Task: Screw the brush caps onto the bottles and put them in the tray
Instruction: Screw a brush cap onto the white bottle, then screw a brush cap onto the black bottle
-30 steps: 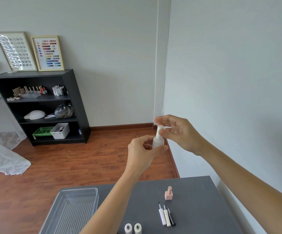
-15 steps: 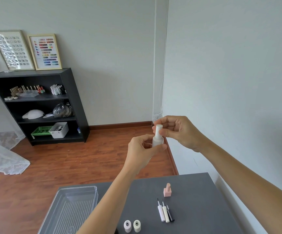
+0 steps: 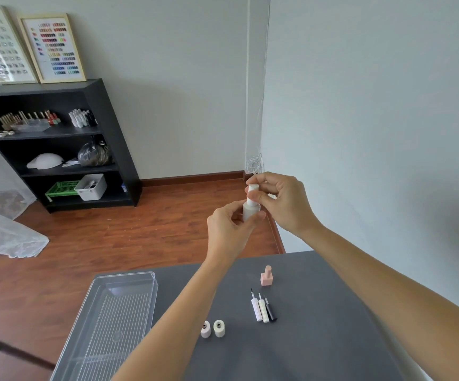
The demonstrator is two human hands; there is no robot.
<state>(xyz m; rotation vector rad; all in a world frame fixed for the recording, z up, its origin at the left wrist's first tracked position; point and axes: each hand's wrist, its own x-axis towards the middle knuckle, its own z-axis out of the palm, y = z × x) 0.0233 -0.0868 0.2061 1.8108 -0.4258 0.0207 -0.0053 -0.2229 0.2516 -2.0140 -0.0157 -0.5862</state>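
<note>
I hold a white bottle up in the air above the far edge of the grey table. My left hand grips its body from below. My right hand pinches the white brush cap, which sits on the bottle's neck. On the table stand a pink square bottle, and two small open bottles, one pinkish and one cream. Three loose brush caps, white, cream and black, lie side by side. A clear plastic tray with nothing in it rests at the table's left.
A grey wall runs close along the right. Beyond the table lies wooden floor, with a black shelf unit at the far left holding small bottles, a green basket and a white bin. White netting lies on the floor at the left.
The cap has gone down onto the bottle's neck and my right fingers have shifted around it. The view has tilted down, showing more of the table.
</note>
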